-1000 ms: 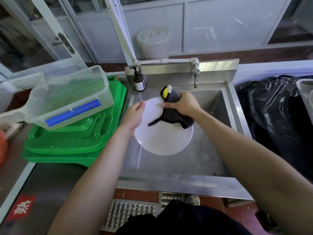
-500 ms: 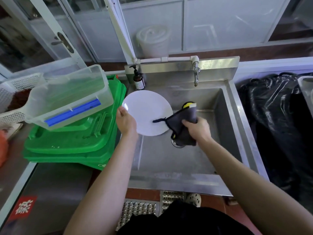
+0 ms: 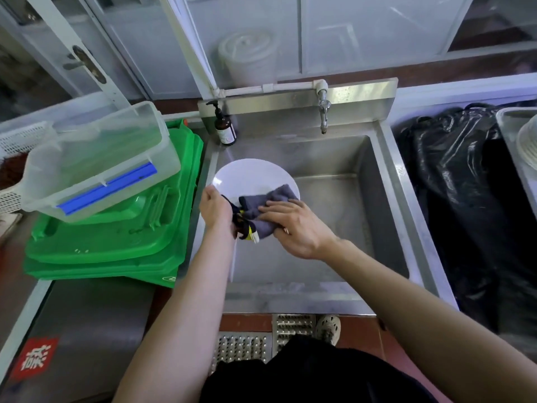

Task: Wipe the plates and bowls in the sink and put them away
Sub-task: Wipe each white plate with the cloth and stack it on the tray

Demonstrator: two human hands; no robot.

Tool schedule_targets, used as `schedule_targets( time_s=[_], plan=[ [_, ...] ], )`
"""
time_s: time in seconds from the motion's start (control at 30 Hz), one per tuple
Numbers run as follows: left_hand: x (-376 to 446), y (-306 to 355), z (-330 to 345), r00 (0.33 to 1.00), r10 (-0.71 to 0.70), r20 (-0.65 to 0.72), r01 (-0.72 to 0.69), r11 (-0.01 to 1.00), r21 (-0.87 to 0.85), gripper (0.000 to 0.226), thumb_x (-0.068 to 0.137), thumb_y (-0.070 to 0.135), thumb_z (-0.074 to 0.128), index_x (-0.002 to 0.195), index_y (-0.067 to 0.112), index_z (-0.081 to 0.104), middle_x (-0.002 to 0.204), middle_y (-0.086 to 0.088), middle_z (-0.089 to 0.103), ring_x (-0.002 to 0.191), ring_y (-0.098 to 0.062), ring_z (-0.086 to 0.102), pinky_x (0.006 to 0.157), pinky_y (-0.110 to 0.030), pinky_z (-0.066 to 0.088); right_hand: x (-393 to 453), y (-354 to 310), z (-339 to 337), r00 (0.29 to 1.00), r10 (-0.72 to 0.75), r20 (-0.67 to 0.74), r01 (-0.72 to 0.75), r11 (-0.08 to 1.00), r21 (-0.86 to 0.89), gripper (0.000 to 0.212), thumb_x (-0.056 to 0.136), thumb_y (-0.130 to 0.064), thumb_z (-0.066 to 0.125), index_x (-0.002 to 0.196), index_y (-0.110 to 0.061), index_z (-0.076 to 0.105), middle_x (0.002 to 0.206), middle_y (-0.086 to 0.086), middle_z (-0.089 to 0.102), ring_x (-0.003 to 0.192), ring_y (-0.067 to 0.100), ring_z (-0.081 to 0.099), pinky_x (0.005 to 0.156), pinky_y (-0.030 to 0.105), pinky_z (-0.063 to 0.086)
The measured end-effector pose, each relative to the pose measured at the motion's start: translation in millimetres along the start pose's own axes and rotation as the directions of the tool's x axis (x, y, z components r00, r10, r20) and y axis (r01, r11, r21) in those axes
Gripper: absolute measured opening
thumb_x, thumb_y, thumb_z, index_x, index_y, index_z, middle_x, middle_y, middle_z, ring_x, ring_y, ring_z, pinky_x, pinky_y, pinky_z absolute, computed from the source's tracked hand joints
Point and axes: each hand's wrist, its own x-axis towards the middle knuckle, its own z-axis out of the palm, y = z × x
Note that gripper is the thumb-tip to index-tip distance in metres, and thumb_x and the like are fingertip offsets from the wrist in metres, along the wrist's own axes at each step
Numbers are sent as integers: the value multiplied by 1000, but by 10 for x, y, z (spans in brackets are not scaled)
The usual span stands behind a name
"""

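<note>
Plate (image 3: 252, 177), white, held tilted over the near-left part of the sink (image 3: 386, 199), above the basin floor, not resting on it. Left hand (image 3: 216, 210) grips its near-left rim, fingers curled round the edge. Right hand (image 3: 293, 225) presses a grey cloth (image 3: 270, 210) flat onto the plate's near side w/ fingers mostly straight; cloth's black-and-yellow end bunches between the two hands.

Progress, as a judgement: mid-wipe on this one plate, nothing put away yet as far as shown. Left to do: finish wiping, stow it, then any others. No other plates or bowls visible in the basin, so this may be the last, or the only one.

Hard to see: plate's near edge is under cloth and hands; its underside is hidden. Far right, a pale ribbed stack (image 3: 527, 146) in a clear tub is cut by the frame edge, poss. dishes, can't tell. Where plates go isn't evident; clear bin (image 3: 96, 158) on green trays (image 3: 116, 245) sits left of the sink.
</note>
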Motion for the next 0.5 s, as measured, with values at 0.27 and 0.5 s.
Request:
schedule_targets(
  time_s=[0.27, 0.5],
  plan=[
    [-223, -464, 220, 988, 25, 155, -53, 983, 177, 38, 98, 59, 38, 88, 32, 63, 111, -3, 75, 108, -35, 73, 96, -58, 63, -1209, 771, 148, 678, 733, 52, -645, 560, 520, 36, 84, -34, 42, 111, -29, 65, 108, 3, 76, 105, 30, 69, 99, 52, 55],
    [-730, -488, 726, 958, 66, 280, -127, 971, 202, 34, 113, 38, 40, 92, 24, 63, 109, 1, 74, 101, -22, 68, 101, -42, 59, -2014, 1017, -114, 465, 850, -247, -714, 525, 463, 40, 96, -17, 47, 127, -37, 61, 113, -2, 70, 105, 24, 62, 88, 38, 48]
  ],
)
